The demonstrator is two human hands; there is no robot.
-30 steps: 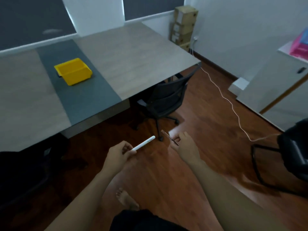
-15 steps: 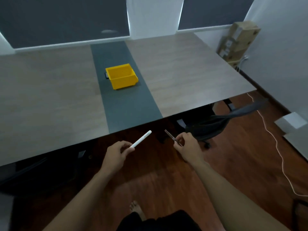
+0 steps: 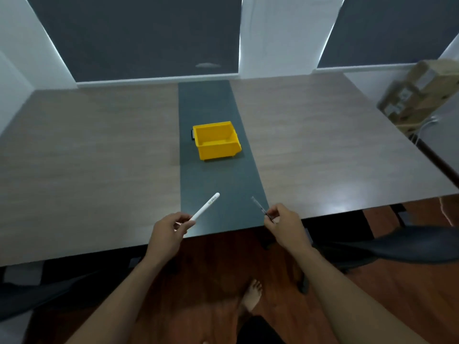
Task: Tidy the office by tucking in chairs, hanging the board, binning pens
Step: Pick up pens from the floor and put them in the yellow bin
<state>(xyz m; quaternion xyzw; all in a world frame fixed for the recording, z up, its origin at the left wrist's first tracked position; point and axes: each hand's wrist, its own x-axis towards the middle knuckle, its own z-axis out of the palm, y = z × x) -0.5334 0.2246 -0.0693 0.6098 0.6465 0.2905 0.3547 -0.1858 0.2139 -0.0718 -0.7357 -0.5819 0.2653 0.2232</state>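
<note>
My left hand (image 3: 169, 232) grips a white pen (image 3: 206, 206) by its lower end, the tip pointing up and right over the table's near edge. My right hand (image 3: 283, 224) pinches a thin dark pen (image 3: 259, 207) that points up and left. A yellow bin (image 3: 215, 139) stands open and looks empty on the dark grey strip (image 3: 223, 194) down the middle of the wooden table (image 3: 87, 157). Both hands hover at the table's front edge, well short of the bin.
A black office chair (image 3: 397, 247) sits tucked under the table at the right, another dark chair (image 3: 37, 294) at the lower left. Cardboard boxes (image 3: 419, 95) stack by the right wall. My bare foot (image 3: 252, 296) stands on the wooden floor.
The view has swung left and closer to the table, so the yellow bin now lies straight ahead. Both hands, each still holding its pen, have come up to the table's front edge.
</note>
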